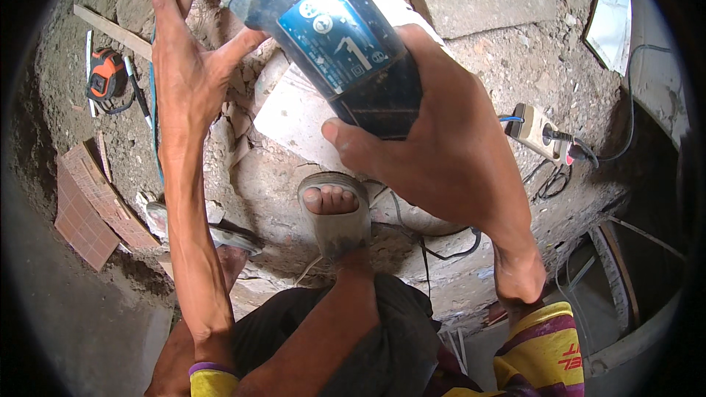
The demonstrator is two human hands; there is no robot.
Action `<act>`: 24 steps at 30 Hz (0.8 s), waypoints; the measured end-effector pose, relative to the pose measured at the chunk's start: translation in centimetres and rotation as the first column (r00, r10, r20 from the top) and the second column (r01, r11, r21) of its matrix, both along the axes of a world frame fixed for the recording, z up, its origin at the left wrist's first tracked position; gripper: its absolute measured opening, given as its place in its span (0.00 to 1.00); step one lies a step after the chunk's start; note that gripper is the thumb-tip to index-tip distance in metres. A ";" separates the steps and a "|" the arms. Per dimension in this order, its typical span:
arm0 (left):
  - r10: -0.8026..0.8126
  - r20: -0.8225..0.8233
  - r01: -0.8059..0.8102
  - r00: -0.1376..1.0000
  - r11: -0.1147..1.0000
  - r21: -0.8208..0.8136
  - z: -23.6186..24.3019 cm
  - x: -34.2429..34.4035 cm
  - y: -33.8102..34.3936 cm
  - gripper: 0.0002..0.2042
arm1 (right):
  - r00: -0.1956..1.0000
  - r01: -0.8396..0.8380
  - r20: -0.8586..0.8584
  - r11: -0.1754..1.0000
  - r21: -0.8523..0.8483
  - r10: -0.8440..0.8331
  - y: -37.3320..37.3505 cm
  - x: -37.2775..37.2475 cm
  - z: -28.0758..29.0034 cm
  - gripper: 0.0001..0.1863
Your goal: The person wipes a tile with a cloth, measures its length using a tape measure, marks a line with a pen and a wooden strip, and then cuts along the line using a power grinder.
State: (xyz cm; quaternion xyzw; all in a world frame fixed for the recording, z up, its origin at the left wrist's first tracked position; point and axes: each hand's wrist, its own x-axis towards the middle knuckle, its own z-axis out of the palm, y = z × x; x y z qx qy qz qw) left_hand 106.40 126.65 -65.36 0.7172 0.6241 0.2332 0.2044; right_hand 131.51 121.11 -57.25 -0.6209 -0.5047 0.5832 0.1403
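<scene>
My right hand is wrapped round the rear body of a dark blue angle grinder with a bright blue label. The grinder's head runs out of view at the top edge, and its disc does not show. My left hand is beside the grinder's head with its fingers apart. Its thumb points to the grinder's body; whether they touch, I cannot tell. The fingertips reach the top edge next to a pale strip. Below the grinder, a white flat piece like a tile lies on the rubble.
An orange and black tape measure lies at the left near a wooden strip. Brown tiles are stacked below it. At the right sits a white power strip with plugged-in cords. A black cable loops near my sandalled foot.
</scene>
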 end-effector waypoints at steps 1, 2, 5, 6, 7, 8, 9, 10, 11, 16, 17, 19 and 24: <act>-0.010 0.036 0.010 0.999 1.000 -0.008 -0.5 -0.7 0.0 0.73 | 1.000 -0.011 0.007 1.000 0.009 0.011 -0.1 0.0 0.1 0.28; -0.019 0.073 0.020 0.997 1.000 -0.017 -0.6 -0.9 0.1 0.75 | 1.000 -0.023 0.015 1.000 0.016 0.023 -0.1 0.1 0.1 0.28; 0.112 0.118 -0.097 0.987 0.988 -0.121 -0.4 0.0 -0.1 0.78 | 1.000 -0.027 0.012 0.999 0.027 0.026 -0.3 0.2 0.1 0.28; 0.124 0.129 -0.107 0.984 0.986 -0.128 -0.3 0.2 -0.1 0.77 | 1.000 -0.026 0.013 0.999 0.026 0.025 -0.4 0.3 0.1 0.28; 0.136 0.139 -0.118 0.981 0.984 -0.136 -0.3 0.3 -0.1 0.77 | 0.999 -0.028 0.017 1.000 0.013 0.028 -0.4 0.4 0.1 0.28; 0.136 0.138 -0.117 0.981 0.984 -0.136 -0.3 0.3 -0.1 0.77 | 0.999 -0.030 0.020 1.000 0.000 0.030 -0.5 0.4 0.1 0.29; 0.121 0.135 -0.105 0.984 0.987 -0.119 -0.4 0.3 0.0 0.76 | 0.999 -0.030 0.020 1.000 0.000 0.030 -0.6 0.4 0.2 0.29; 0.105 0.131 -0.092 0.986 0.990 -0.103 -0.4 0.3 0.0 0.76 | 1.000 -0.020 0.010 1.000 -0.003 0.020 -0.6 0.4 0.2 0.29; 0.105 0.131 -0.092 0.986 0.990 -0.103 -0.5 0.3 0.0 0.76 | 1.000 -0.015 0.005 1.000 -0.006 0.015 -0.7 0.5 0.2 0.29; 0.177 0.101 -0.159 0.979 0.974 -0.158 -0.1 0.6 0.0 0.76 | 1.000 -0.002 -0.004 1.000 -0.013 0.002 -1.1 0.7 0.2 0.30; 0.176 0.101 -0.159 0.979 0.975 -0.158 -0.3 0.2 0.0 0.76 | 1.000 -0.015 0.010 1.000 -0.010 0.015 -1.2 0.7 0.3 0.30; 0.075 0.088 -0.068 0.993 0.994 -0.084 -1.4 -1.1 0.2 0.76 | 1.000 -0.015 0.016 1.000 0.011 0.015 -1.4 0.8 0.2 0.30; 0.104 0.110 -0.098 0.989 0.993 -0.063 -1.2 -0.3 0.2 0.76 | 1.000 -0.009 -0.010 1.000 0.023 0.010 -1.6 0.9 0.1 0.30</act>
